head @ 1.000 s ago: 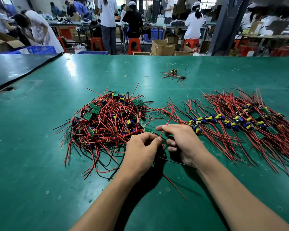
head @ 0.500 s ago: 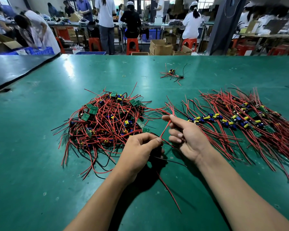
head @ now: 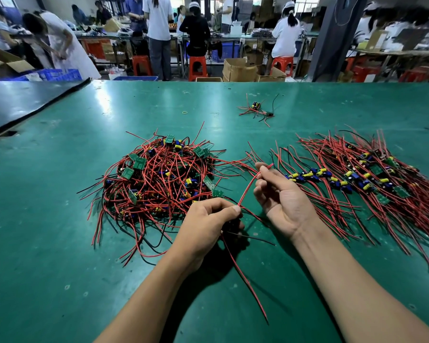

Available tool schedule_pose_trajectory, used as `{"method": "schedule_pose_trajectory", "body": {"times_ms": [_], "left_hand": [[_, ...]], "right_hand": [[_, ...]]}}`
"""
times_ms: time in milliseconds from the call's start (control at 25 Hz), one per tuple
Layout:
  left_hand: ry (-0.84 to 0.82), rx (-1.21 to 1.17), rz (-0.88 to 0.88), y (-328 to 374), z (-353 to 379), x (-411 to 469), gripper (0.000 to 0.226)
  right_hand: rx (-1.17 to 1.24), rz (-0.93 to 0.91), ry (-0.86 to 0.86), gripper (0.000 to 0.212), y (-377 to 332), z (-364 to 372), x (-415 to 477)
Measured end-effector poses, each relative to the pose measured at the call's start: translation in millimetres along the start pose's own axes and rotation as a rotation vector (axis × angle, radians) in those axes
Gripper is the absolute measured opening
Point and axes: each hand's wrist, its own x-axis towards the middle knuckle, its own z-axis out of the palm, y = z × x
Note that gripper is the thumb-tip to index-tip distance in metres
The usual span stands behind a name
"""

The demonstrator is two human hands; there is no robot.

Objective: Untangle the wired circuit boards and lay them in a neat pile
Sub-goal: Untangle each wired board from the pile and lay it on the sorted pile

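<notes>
On a green bench, a person's left hand is pinching a thin red wire just right of a tangled heap of red-wired green circuit boards; the right hand is pinching its upper end. A combed-out row of wired boards is lying farther right.

tangled boards heaped left – combed pile fanned right.
</notes>
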Motion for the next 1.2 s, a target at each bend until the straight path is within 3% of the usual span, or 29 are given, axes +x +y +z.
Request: {"method": "schedule_pose_trajectory", "body": {"times_ms": [240,520,600,720,840,920,1040,1200], "left_hand": [[-0.021,-0.044,-0.025,1.6,-0.4,-0.9,0.015],[-0.037,-0.072,-0.056,5.0,0.3,-2.9,0.015],[-0.031,-0.097,-0.076,5.7,-0.3,-2.3,0.016],[-0.017,-0.134,-0.106,5.5,-1.2,-1.7,0.015],[0.003,-0.128,-0.103,4.8,-1.7,-1.0,0.013],[0.016,-0.119,-0.089,5.0,-0.5,-0.9,0.013],[0.053,-0.133,-0.068,5.8,1.7,-0.3,0.014],[0.082,-0.165,-0.063,6.3,3.5,-0.4,0.012]], "right_hand": [[-0.239,-0.269,0.108,0.011,7.9,-5.6,6.4],[-0.767,-0.668,0.233,0.014,5.9,-17.1,6.9],[-0.834,-0.699,0.234,0.017,4.6,-19.4,8.2],[-0.832,-0.582,0.207,0.026,1.5,-25.7,12.8],[-0.950,-0.608,0.246,0.028,2.4,-30.8,16.1],[-0.879,-0.555,0.232,0.026,3.3,-27.0,14.7],[-0.471,-0.275,0.032,0.023,3.9,-14.5,8.1],[-0.602,0.049,-0.278,0.028,14.7,-5.7,-8.4]]}}
